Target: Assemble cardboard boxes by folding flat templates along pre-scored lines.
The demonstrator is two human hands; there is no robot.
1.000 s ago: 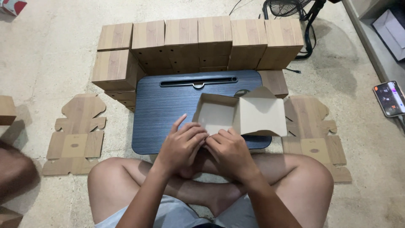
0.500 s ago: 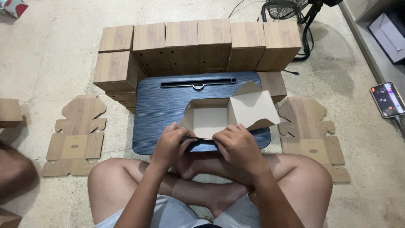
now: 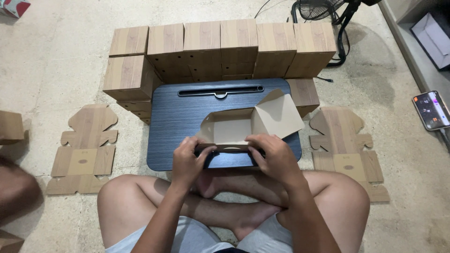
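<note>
A row of finished wood-grain cardboard boxes [image 3: 220,49] walls off the far edge of the dark blue lap counter [image 3: 180,122]. The half-folded brown cardboard box [image 3: 248,124] fills its middle; the left part lies bare. Flat die-cut cardboard blanks [image 3: 84,150] flank both sides on the floor.

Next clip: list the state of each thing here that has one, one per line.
Cardboard box: half folded, lid flap up, both hands pressing its near wall.
Left hand: gripping box.
Right hand: gripping box.
Finished boxes: closed, stacked.
Flat blanks: unfolded.
Phone: screen lit.
Lap desk: flat on floor.
</note>
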